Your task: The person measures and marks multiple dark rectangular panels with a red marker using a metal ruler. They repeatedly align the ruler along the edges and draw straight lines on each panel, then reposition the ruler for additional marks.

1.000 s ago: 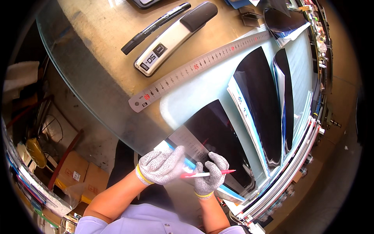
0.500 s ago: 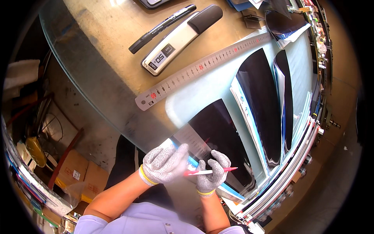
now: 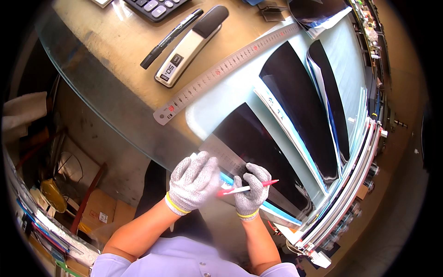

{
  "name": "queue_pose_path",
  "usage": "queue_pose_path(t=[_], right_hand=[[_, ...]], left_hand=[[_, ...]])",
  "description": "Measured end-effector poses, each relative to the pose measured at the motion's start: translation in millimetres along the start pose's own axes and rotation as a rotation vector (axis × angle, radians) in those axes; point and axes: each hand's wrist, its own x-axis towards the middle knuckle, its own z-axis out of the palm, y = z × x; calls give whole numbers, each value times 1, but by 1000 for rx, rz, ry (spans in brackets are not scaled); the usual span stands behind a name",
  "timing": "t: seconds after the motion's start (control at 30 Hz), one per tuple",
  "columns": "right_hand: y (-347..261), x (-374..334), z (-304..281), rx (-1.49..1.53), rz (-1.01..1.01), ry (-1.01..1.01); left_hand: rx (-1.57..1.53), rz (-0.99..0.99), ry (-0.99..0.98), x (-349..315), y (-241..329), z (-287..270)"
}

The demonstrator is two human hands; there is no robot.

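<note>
Here, the right hand, fingers bent, holds a red-and-white pen.

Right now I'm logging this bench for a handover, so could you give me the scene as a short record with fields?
Left hand: gray glove, beside the gray ruler strip; contact unclear
Right hand: gray glove, holding a red-and-white pen
Nearest sheet: glossy dark sheet, ruler strip along its near side
Long ruler: lies slantwise, beyond the nearest sheet
Tools: white stapler beside a black marker
Upper edge: calculator, partly out of view
</note>
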Motion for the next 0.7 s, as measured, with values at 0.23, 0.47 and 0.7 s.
queue_pose_path(t=[0.23,0.47,0.7], right_hand=[[-4,5,7,19,-17,37],[-1,-4,-12,115,48,208],[34,-134,-135,324,287,342]], left_hand=[[-20,-22,-34,6,-1,-9],[118,57,-114,25,8,-15],[286,32,-37,16,-20,-4]])
